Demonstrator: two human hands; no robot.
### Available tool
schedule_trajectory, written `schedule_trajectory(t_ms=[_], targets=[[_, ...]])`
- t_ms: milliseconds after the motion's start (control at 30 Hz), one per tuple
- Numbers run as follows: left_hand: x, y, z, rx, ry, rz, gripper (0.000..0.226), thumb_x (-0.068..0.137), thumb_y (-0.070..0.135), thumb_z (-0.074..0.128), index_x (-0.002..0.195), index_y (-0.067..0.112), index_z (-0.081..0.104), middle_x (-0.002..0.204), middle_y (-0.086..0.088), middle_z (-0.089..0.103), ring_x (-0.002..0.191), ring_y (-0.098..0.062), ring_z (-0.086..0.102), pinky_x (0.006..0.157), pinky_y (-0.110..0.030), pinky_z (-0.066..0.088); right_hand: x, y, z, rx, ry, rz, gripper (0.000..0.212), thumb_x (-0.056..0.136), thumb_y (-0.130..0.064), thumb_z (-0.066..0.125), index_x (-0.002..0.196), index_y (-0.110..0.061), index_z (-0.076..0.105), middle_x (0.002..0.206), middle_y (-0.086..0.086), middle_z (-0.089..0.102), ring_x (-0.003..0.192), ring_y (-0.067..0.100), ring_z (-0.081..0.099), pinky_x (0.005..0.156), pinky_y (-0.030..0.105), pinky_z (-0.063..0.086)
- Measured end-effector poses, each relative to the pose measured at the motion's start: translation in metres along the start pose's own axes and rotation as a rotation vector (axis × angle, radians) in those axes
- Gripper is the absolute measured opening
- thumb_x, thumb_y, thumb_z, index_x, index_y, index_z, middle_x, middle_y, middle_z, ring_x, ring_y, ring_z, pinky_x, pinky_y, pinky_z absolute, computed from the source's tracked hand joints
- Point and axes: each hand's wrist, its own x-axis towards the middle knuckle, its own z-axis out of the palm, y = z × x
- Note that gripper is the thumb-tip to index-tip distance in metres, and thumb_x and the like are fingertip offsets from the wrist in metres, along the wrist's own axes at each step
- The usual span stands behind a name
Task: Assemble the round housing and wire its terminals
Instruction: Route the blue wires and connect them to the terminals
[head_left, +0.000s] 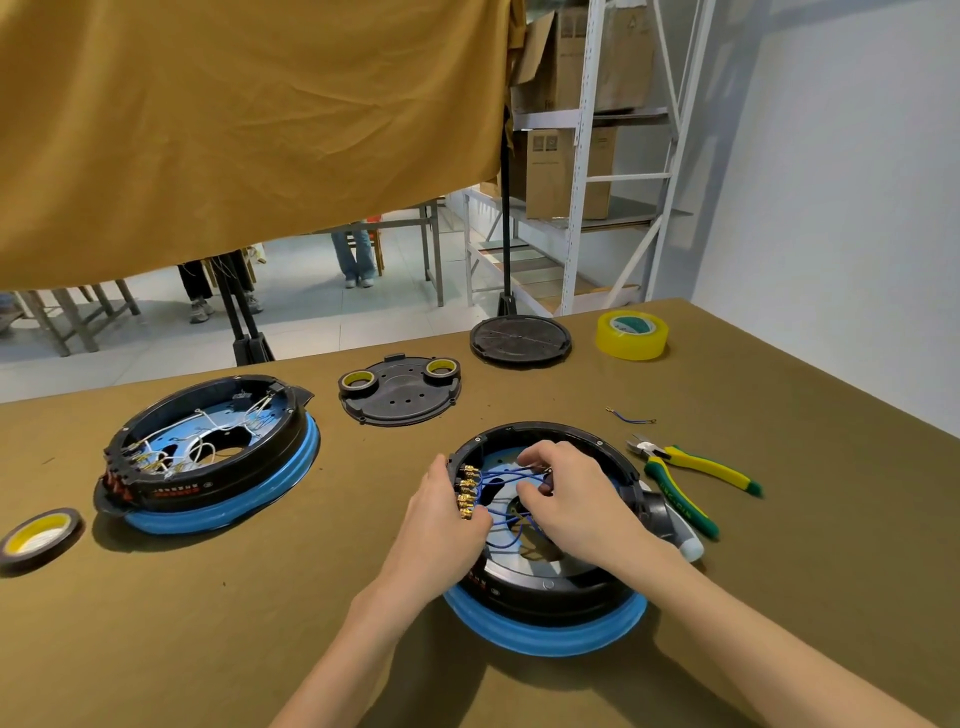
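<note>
Open round housing (545, 577), blue wires (506, 475), brass terminals (467, 491)

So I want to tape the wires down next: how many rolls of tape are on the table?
4. A clear yellow roll lies at the far right, two dark rolls sit on the black cover plate, and one dark roll lies at the left edge. None looks hidden.

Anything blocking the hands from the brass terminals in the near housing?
Nothing visible. Both the left hand and right hand are already inside the black round housing on its blue ring, fingers among the blue wires, right beside the row of brass terminals.
</note>
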Motion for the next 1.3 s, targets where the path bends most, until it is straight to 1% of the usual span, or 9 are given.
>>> schedule_trajectory(t_ms=[100, 267, 500, 733, 933, 1033, 1133, 1233, 1300], targets=[[0.008, 0.004, -0.002, 0.008, 0.031, -0.028, 0.099, 0.095, 0.041, 0.069, 0.163, 0.014, 0.003, 0.169, -0.003, 0.021, 0.153, -0.022, 0.026, 0.12, -0.04, 0.031, -0.001, -0.001, 0.0, 0.004, 0.002, -0.004, 0.031, 0.1, -0.027, 0.06, 0.13, -0.021, 0.06, 0.122, -0.005, 0.055, 0.1, 0.007, 0.056, 0.095, 0.034, 0.052], [0.014, 0.006, -0.001, 0.012, -0.056, -0.084, 0.09, 0.104, 0.035, 0.054, 0.162, 0.013, -0.011, 0.171, -0.009, 0.01, 0.156, -0.031, 0.013, 0.124, -0.051, 0.025, -0.001, 0.001, 0.0, -0.002, -0.023, -0.001, 0.031, 0.099, -0.029, 0.06, 0.13, -0.022, 0.059, 0.123, -0.005, 0.054, 0.096, 0.007, 0.058, 0.093, 0.034, 0.053], [0.013, 0.006, 0.001, 0.068, -0.061, -0.085, 0.086, 0.107, 0.034, 0.048, 0.161, 0.011, -0.014, 0.171, -0.01, 0.0, 0.157, -0.03, 0.005, 0.126, -0.047, 0.018, 0.002, -0.001, 0.002, 0.02, -0.017, -0.004, 0.032, 0.098, -0.025, 0.061, 0.13, -0.02, 0.061, 0.125, -0.003, 0.055, 0.109, 0.01, 0.057, 0.099, 0.034, 0.051], [0.027, 0.013, -0.001, 0.07, -0.006, -0.088, 0.103, 0.094, 0.057, 0.063, 0.163, 0.011, 0.003, 0.17, -0.007, 0.014, 0.155, -0.028, 0.018, 0.122, -0.043, 0.026, -0.001, -0.001, 0.0, 0.039, -0.019, 0.001, 0.033, 0.098, -0.025, 0.061, 0.131, -0.02, 0.059, 0.125, -0.003, 0.055, 0.11, 0.01, 0.057, 0.099, 0.034, 0.051], [0.036, 0.014, 0.001, 0.092, -0.031, -0.079, 0.087, 0.1, 0.045, 0.059, 0.161, 0.008, 0.01, 0.166, -0.013, 0.026, 0.15, -0.03, 0.029, 0.116, -0.043, 0.034, -0.002, 0.001, -0.001, 0.042, -0.014, -0.009, 0.032, 0.099, -0.026, 0.061, 0.13, -0.021, 0.058, 0.123, -0.006, 0.055, 0.105, 0.008, 0.056, 0.096, 0.03, 0.049], [0.037, 0.01, 0.001, 0.129, -0.057, -0.098, 0.069, 0.102, 0.033, 0.057, 0.154, 0.005, 0.022, 0.15, -0.018, 0.045, 0.136, -0.037, 0.046, 0.108, -0.051, 0.045, -0.001, 0.001, 0.0, 0.046, -0.008, -0.002, 0.033, 0.099, -0.026, 0.062, 0.131, -0.02, 0.058, 0.121, -0.005, 0.055, 0.105, 0.008, 0.055, 0.096, 0.03, 0.049], [0.038, 0.01, 0.001, 0.161, -0.072, -0.104, 0.057, 0.104, 0.029, 0.053, 0.145, -0.001, 0.028, 0.137, -0.025, 0.053, 0.129, -0.045, 0.05, 0.1, -0.056, 0.047, 0.0, 0.001, 0.0, 0.044, -0.001, -0.001, 0.033, 0.098, -0.026, 0.062, 0.131, -0.021, 0.058, 0.121, -0.005, 0.056, 0.106, 0.008, 0.055, 0.096, 0.031, 0.05], [0.038, 0.009, 0.002, 0.184, -0.066, -0.092, 0.059, 0.105, 0.029, 0.052, 0.148, -0.001, 0.026, 0.14, -0.026, 0.052, 0.129, -0.045, 0.051, 0.102, -0.057, 0.046, -0.001, 0.002, 0.0, 0.043, -0.004, 0.0, 0.033, 0.098, -0.027, 0.062, 0.131, -0.022, 0.057, 0.12, -0.007, 0.055, 0.104, 0.007, 0.055, 0.095, 0.031, 0.05], [0.036, 0.009, 0.003, 0.175, -0.041, -0.078, 0.069, 0.105, 0.031, 0.053, 0.157, 0.002, 0.018, 0.151, -0.022, 0.044, 0.135, -0.039, 0.049, 0.107, -0.052, 0.045, -0.001, 0.003, 0.001, 0.045, -0.003, -0.006, 0.033, 0.098, -0.027, 0.062, 0.131, -0.022, 0.057, 0.119, -0.007, 0.055, 0.103, 0.006, 0.055, 0.094, 0.029, 0.05]])
